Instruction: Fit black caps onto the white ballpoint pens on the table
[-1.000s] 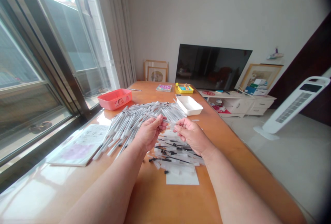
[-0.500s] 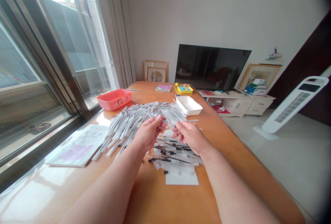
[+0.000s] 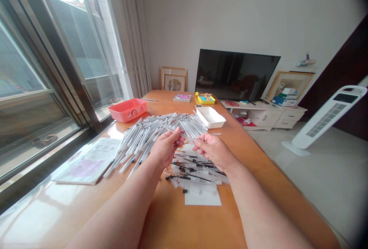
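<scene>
My left hand (image 3: pixel 167 146) is closed in a pinch above the near side of a pile of pens (image 3: pixel 143 136). A slim pale pen seems to lie between its thumb and fingers, though it blends with the pile behind. My right hand (image 3: pixel 212 148), a short gap to the right, also has thumb and fingertips pressed together; whatever they hold is too small to make out. Below both hands, loose pen parts (image 3: pixel 195 169), with clear tubes, dark refills and small black caps, lie spread over a white sheet (image 3: pixel 202 199).
A red basket (image 3: pixel 128 111) stands at the pile's back left, a white tray (image 3: pixel 211 118) at its back right. A notebook (image 3: pixel 86 164) lies on the left. Farther back are a booklet (image 3: pixel 182 98) and a yellow box (image 3: pixel 206 99). The wooden table's right edge borders the floor.
My right hand has risen slightly and its fingers have drawn closer together. My left hand stays nearly where it was. The view has shifted a little.
</scene>
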Tool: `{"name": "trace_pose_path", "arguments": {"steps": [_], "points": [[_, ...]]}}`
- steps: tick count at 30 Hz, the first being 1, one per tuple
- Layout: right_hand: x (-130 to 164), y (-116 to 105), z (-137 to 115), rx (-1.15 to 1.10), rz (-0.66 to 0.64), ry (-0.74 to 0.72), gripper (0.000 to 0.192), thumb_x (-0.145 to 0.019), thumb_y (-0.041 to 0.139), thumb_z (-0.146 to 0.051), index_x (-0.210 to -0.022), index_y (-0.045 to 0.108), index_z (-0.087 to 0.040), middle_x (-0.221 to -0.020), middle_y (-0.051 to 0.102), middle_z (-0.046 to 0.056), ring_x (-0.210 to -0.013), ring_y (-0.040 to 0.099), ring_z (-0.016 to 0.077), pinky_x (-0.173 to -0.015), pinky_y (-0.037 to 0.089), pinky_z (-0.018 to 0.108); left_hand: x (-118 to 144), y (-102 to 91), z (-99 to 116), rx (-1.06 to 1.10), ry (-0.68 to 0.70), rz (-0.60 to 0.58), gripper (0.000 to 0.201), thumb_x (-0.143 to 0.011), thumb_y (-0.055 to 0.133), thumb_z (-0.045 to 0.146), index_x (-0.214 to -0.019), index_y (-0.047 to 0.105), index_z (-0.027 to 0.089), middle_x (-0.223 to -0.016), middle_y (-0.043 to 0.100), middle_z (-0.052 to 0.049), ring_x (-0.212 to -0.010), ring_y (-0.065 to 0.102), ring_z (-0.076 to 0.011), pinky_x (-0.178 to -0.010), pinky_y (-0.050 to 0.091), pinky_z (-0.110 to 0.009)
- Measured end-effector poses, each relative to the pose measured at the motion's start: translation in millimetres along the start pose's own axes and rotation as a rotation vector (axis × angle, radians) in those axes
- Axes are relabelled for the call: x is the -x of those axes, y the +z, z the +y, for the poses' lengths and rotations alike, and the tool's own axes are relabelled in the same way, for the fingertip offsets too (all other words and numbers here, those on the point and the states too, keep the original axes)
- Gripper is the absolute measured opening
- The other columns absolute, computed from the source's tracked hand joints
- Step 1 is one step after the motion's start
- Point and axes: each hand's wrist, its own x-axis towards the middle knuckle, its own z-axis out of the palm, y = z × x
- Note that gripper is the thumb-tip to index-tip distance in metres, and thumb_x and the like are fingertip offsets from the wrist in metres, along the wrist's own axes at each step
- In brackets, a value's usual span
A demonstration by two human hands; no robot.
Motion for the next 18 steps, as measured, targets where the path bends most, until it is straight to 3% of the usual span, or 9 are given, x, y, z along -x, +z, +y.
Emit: {"name": "trace_pose_path", "arguments": {"steps": [10, 14, 18], "points": [[-2, -15, 0, 0.092, 0.137, 0.056, 0.015, -0.074, 0.069, -0.029, -0.079, 0.056, -0.021, -0.074, 0.068, 0.001, -0.059, 0.051, 0.0125, -0.049, 0.033, 0.023, -3, -8.3, 5, 0.002, 0.038, 0.148, 0.043, -0.071, 0.086, 0.049, -0.084, 0.064, 0.014, -0.068, 0.062, -0.001, -0.059, 0.055, -0.0083, -0.064, 0.049, -0.025], [-7, -17, 8, 0.253, 0.202, -0.013, 0.014, -0.074, 0.069, -0.027, -0.086, 0.066, -0.021, -0.084, 0.069, 0.002, -0.077, 0.060, 0.0181, -0.063, 0.045, 0.027, -4, -10.2, 4, -0.039, 0.058, 0.177, 0.045, -0.069, 0.086, 0.051, -0.085, 0.065, 0.014, -0.069, 0.063, -0.001, -0.059, 0.054, -0.0082, -0.065, 0.049, -0.025], [-10, -8, 14, 0.325, 0.104, -0.142, 0.022, -0.082, 0.068, -0.034, -0.100, 0.073, -0.023, -0.100, 0.073, 0.004, -0.091, 0.063, 0.0209, -0.079, 0.048, 0.032, -4, -7.2, -2, -0.097, 0.066, 0.121, 0.044, -0.071, 0.084, 0.053, -0.083, 0.065, 0.014, -0.070, 0.063, -0.001, -0.061, 0.054, -0.0088, -0.066, 0.049, -0.025]]}}
